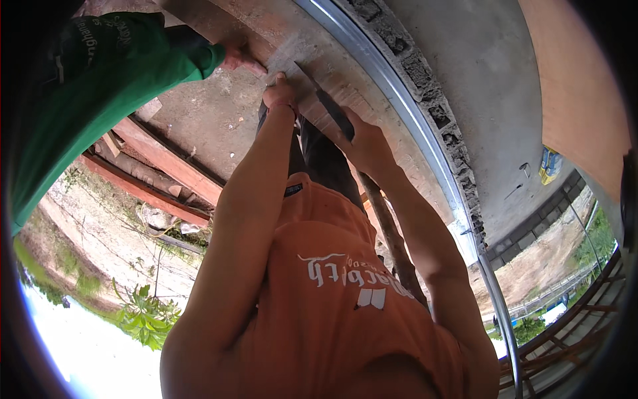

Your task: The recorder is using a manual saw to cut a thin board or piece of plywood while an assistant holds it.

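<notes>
A dark, tapering blade, seemingly a hand saw (331,105), lies along a flat board (318,114) in front of the person's legs, its narrow tip pointing away. The right hand (367,143) is clamped on its near end. The left hand (279,94) rests on the board with curled fingers; whether it grips an edge I cannot tell. The step in hand looks like sawing, and the next stroke would call for a steady board and fingers clear of the blade. Close by the left hand, a co-worker's hand (240,60) reaches in from a green sleeve (169,63), perhaps helping to hold the board. Farther out, a shiny metal bar (399,90) runs beside rough hollow blocks (436,114) on the right, and reddish planks (173,156) lie on the left.
</notes>
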